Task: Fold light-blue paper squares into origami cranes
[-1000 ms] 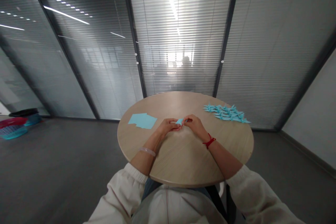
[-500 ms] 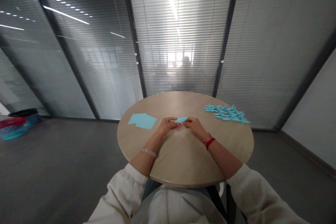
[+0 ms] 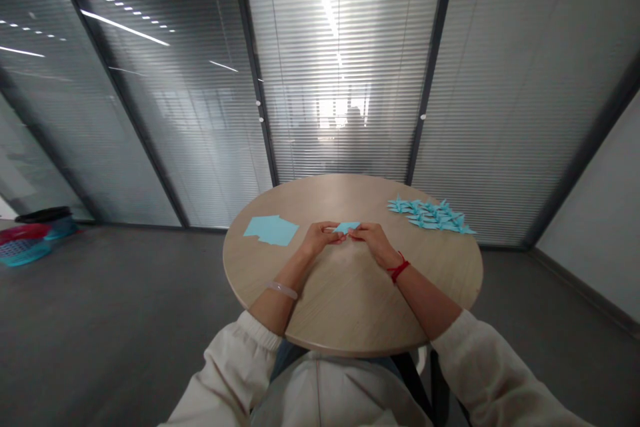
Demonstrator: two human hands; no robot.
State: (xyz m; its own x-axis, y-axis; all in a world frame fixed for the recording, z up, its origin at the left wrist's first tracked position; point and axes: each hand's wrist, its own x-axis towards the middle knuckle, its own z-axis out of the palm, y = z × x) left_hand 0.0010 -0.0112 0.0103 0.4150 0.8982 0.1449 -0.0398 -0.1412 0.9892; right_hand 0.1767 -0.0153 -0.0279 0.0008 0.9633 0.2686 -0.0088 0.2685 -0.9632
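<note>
A small folded piece of light blue paper [image 3: 347,227] is held between my two hands over the middle of the round table. My left hand [image 3: 320,238] pinches its left side, thumb toward me and fingers behind. On the right side, the fingers of my right hand [image 3: 371,239] are closed on the paper's edge. The fingertips partly cover the paper, so its exact folds cannot be made out. To the left lie flat sheets of blue paper [image 3: 274,230], overlapping one another. A group of several folded blue paper cranes [image 3: 433,215] rests at the right.
The round wooden table [image 3: 350,320] stands close against my body. Behind it rises a glass partition with blinds [image 3: 345,147]. Far left on the floor are a blue basket with a red liner [image 3: 24,247] and a dark-rimmed bin [image 3: 59,221].
My fingertips have shifted slightly apart on the folded paper, and a little more of it shows. The sheets and the cranes have stayed in place.
</note>
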